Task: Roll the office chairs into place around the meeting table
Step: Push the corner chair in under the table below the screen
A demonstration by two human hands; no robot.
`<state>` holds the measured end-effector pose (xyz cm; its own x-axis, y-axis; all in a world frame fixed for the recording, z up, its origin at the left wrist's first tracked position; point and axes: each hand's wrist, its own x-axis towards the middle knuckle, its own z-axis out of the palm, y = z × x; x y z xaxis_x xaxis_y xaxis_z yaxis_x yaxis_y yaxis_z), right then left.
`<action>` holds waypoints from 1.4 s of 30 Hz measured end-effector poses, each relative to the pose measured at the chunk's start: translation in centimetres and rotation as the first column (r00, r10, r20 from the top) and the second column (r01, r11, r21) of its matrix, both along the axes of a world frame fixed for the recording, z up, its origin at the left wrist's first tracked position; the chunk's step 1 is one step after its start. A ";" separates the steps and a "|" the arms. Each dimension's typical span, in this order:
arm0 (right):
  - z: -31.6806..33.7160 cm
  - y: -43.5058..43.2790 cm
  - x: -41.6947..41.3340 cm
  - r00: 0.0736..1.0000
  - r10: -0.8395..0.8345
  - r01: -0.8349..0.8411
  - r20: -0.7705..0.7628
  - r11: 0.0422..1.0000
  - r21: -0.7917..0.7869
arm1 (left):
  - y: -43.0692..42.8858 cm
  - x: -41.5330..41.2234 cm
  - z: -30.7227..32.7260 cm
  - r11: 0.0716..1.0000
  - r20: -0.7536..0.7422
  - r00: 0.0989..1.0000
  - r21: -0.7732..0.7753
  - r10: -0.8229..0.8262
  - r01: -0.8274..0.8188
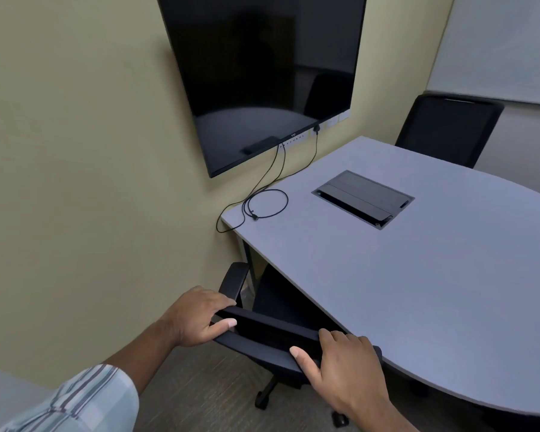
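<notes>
A black office chair [270,333] stands at the near left side of the grey meeting table [418,275], its seat tucked partly under the tabletop. My left hand [197,316] grips the left end of the chair's backrest top. My right hand [343,366] grips the right end of the same backrest, thumb on the near face. One armrest [234,279] shows at the left, and a wheeled base leg [267,392] is visible below. A second black office chair [449,129] stands at the table's far side, pushed against the edge.
A large dark wall screen [262,73] hangs above the table's left end, with black cables [262,204] trailing onto the tabletop. A black cable box lid [363,198] is set into the table. The beige wall is close on the left. The floor is brown carpet [200,385].
</notes>
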<state>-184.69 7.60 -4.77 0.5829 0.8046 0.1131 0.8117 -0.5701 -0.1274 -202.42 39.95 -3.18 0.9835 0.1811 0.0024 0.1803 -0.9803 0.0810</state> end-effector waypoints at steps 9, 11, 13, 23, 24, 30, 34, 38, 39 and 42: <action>0.8 5.7 -3.1 0.988 -0.153 0.153 -0.004 0.988 -0.003 | 8.2 2.8 0.4 0.986 -0.003 0.986 0.006 -0.167 0.167; 0.7 7.3 -4.5 0.982 -0.187 0.187 -0.005 0.982 -0.020 | 10.2 3.0 0.2 0.979 0.024 0.979 0.002 -0.203 0.203; 0.7 8.8 -5.6 0.976 -0.219 0.219 -0.010 0.976 0.003 | 12.1 3.4 0.4 0.969 0.038 0.968 0.003 -0.248 0.248; 1.1 13.1 -7.7 0.946 -0.321 0.322 -0.043 0.947 0.015 | 17.5 5.1 0.0 0.938 0.042 0.937 0.028 -0.348 0.347; 1.1 13.3 -7.7 0.946 -0.323 0.324 -0.041 0.946 0.019 | 17.6 5.3 0.0 0.937 0.040 0.937 0.026 -0.348 0.348; 1.2 14.9 -7.5 0.939 -0.340 0.339 -0.052 0.941 -0.020 | 19.1 5.7 -0.1 0.939 0.013 0.940 0.053 -0.340 0.339; 1.6 16.7 -6.4 0.925 -0.375 0.376 -0.062 0.927 0.011 | 20.6 7.8 1.0 0.934 0.031 0.934 0.054 -0.355 0.354; 1.5 17.1 -5.7 0.926 -0.372 0.374 -0.061 0.927 0.019 | 21.4 8.3 0.6 0.934 0.010 0.936 0.061 -0.353 0.352; 1.5 17.4 -5.5 0.925 -0.375 0.377 -0.062 0.926 0.022 | 21.7 8.7 0.6 0.935 0.002 0.936 0.057 -0.352 0.351; 1.5 18.5 -4.8 0.923 -0.379 0.379 -0.072 0.925 -0.008 | 22.7 10.1 1.1 0.936 -0.032 0.937 0.042 -0.347 0.348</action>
<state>-189.47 26.08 -3.22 0.8508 0.5216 0.0642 0.5239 -0.8324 -0.1809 -192.35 62.65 -2.07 0.9849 -0.1720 -0.0217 -0.1712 -0.9847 0.0335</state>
